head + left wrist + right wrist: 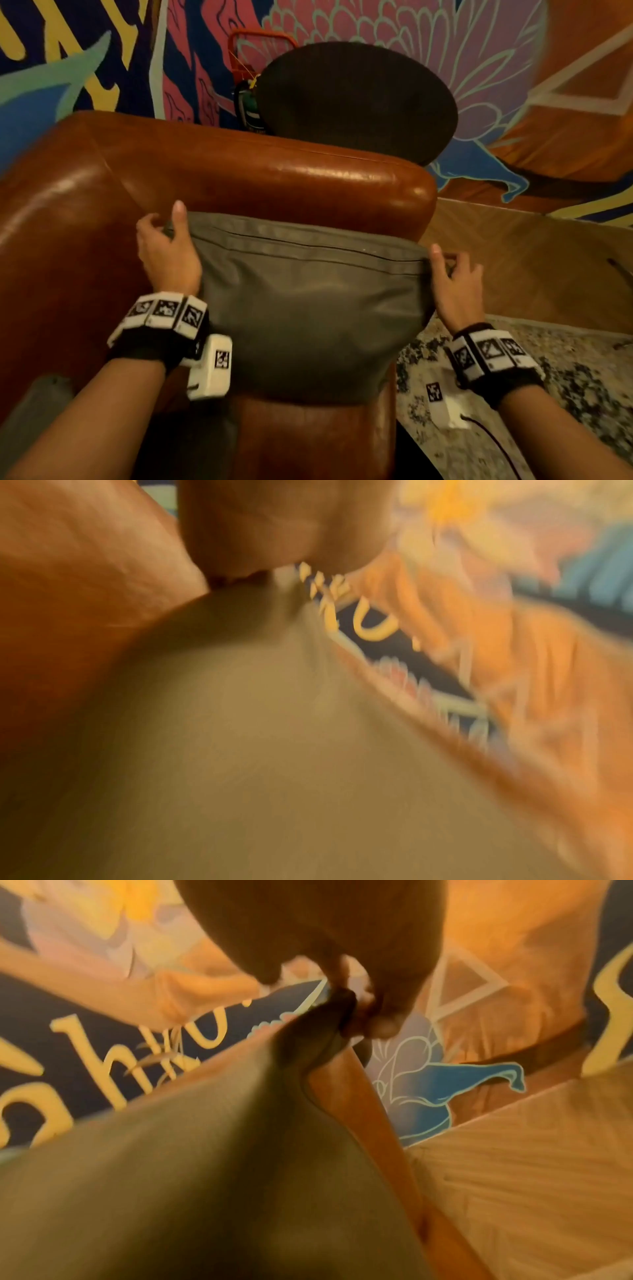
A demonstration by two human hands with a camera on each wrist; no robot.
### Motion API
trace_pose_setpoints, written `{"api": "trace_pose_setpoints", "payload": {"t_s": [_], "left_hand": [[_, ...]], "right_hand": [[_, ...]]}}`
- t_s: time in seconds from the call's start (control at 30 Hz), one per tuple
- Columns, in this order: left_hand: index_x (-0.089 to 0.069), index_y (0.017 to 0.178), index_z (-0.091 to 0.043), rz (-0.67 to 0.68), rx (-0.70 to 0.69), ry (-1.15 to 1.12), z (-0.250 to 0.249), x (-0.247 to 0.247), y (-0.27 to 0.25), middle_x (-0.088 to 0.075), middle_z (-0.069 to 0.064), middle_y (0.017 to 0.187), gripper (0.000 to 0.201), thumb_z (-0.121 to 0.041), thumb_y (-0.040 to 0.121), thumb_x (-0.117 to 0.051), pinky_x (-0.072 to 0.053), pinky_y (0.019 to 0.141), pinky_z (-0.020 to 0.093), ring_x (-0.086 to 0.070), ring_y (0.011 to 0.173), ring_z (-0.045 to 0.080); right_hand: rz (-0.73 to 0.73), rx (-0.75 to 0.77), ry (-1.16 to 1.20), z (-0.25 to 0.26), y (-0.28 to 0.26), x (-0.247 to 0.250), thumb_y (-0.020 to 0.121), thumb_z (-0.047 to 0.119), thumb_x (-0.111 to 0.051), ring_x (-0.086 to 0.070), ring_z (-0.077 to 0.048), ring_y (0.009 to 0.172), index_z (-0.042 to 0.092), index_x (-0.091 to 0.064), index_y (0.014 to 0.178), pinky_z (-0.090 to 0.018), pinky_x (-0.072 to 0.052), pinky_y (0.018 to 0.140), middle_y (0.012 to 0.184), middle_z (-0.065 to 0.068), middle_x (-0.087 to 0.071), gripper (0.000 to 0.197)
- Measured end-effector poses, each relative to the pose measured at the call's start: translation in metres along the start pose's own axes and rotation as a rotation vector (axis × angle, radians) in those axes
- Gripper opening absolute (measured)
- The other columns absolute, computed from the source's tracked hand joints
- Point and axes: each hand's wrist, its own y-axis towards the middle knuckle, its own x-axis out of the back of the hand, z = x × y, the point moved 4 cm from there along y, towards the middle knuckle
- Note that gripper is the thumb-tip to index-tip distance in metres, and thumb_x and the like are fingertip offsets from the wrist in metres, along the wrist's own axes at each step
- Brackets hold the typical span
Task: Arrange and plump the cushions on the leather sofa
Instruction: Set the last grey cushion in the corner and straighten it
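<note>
A grey-green cushion (308, 308) stands on the seat of the brown leather sofa (239, 171), against its arm. My left hand (168, 240) pinches the cushion's top left corner, thumb on the near face. My right hand (452, 274) pinches the top right corner. The right wrist view shows the cushion (171, 1177) with its corner gathered between my right hand's fingertips (383, 1020). The left wrist view is blurred; it shows the cushion (257, 737) and my left hand (267, 528) at its corner.
A dark round cushion or chair back (356, 102) stands behind the sofa arm, before a painted mural wall (445, 41). A red frame with a green cylinder (248, 102) is beside it. Wooden floor (531, 260) and a speckled rug (565, 377) lie to the right.
</note>
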Motion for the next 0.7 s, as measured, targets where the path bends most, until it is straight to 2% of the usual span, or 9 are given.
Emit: {"api": "trace_pose_setpoints", "payload": {"t_s": [0.07,0.13,0.23,0.3,0.37,0.47,0.57,0.63,0.7], "left_hand": [[-0.062,0.123,-0.006,0.01,0.031,0.022,0.001,0.003,0.021,-0.063,0.021,0.125,0.043,-0.037,0.094,-0.059,-0.041,0.1,0.036,-0.056,0.12,0.034],[-0.069,0.113,-0.01,0.064,0.078,0.003,0.014,0.007,0.04,-0.07,0.018,0.112,0.034,-0.028,0.084,-0.073,-0.05,0.098,0.039,-0.065,0.109,0.033],[-0.069,0.109,-0.012,0.129,0.111,-0.009,0.024,0.013,0.045,-0.07,0.011,0.101,0.035,-0.023,0.078,-0.08,-0.052,0.097,0.04,-0.068,0.103,0.029],[-0.068,0.11,-0.01,0.109,0.065,-0.001,0.023,0.014,0.043,-0.066,0.006,0.097,0.034,-0.026,0.081,-0.077,-0.051,0.094,0.036,-0.066,0.102,0.027],[-0.068,0.107,-0.011,0.082,0.07,-0.045,0.021,0.015,0.04,-0.064,0.005,0.097,0.037,-0.04,0.084,-0.071,-0.049,0.094,0.038,-0.064,0.101,0.026],[-0.065,0.082,-0.013,0.18,0.196,-0.079,0.029,0.016,0.034,-0.065,0.01,0.097,0.043,-0.056,0.087,-0.06,-0.047,0.091,0.042,-0.061,0.095,0.028],[-0.065,0.079,-0.015,0.226,0.147,0.006,0.03,0.017,0.026,-0.069,0.019,0.099,0.037,-0.051,0.088,-0.063,-0.051,0.093,0.051,-0.065,0.1,0.036],[-0.066,0.083,-0.01,0.188,0.096,0.046,0.028,0.017,0.021,-0.069,0.024,0.097,0.039,-0.049,0.089,-0.063,-0.052,0.088,0.048,-0.066,0.097,0.038],[-0.065,0.081,-0.007,0.151,0.065,0.047,0.027,0.019,0.017,-0.068,0.023,0.088,0.041,-0.047,0.089,-0.064,-0.05,0.081,0.043,-0.065,0.09,0.036]], "right_hand": [[0.069,-0.1,-0.052,-0.001,0.007,0.004,0.101,0.048,-0.04,-0.054,-0.034,0.106,0.011,-0.047,0.121,-0.041,-0.043,0.092,0.12,-0.017,-0.055,0.043],[0.117,-0.054,-0.116,-0.005,0.013,0.011,0.1,0.037,-0.05,-0.059,-0.037,0.102,0.009,-0.043,0.125,-0.039,-0.045,0.082,0.099,-0.012,-0.061,0.037],[0.116,0.038,-0.146,-0.002,0.017,0.018,0.096,0.023,-0.06,-0.058,-0.025,0.081,0.006,-0.042,0.126,-0.033,-0.04,0.072,0.082,-0.004,-0.057,0.038],[0.051,0.053,-0.144,0.006,0.018,0.016,0.095,0.02,-0.061,-0.059,-0.03,0.092,0.005,-0.043,0.127,-0.037,-0.043,0.078,0.099,-0.013,-0.061,0.039],[-0.055,0.147,-0.313,0.021,0.01,0.007,0.095,0.024,-0.059,-0.054,-0.035,0.112,0.005,-0.046,0.13,-0.044,-0.044,0.093,0.122,-0.02,-0.056,0.042],[-0.089,0.526,-0.515,0.075,-0.035,-0.046,0.098,0.032,-0.052,-0.044,-0.036,0.134,0.007,-0.051,0.135,-0.054,-0.029,0.113,0.139,-0.017,-0.052,0.045],[0.186,0.76,-0.404,0.138,-0.09,-0.134,0.103,0.031,-0.04,-0.02,-0.031,0.15,0.012,-0.041,0.149,-0.054,-0.01,0.119,0.158,-0.01,-0.034,0.05],[0.422,0.772,-0.401,0.167,-0.121,-0.188,0.106,0.034,-0.028,-0.001,-0.023,0.153,0.018,-0.019,0.157,-0.048,0.003,0.121,0.166,-0.001,-0.01,0.054],[0.547,0.738,-0.398,0.175,-0.132,-0.216,0.107,0.039,-0.022,0.005,-0.018,0.153,0.023,-0.006,0.159,-0.044,0.008,0.12,0.167,0.004,0.001,0.057]]}}
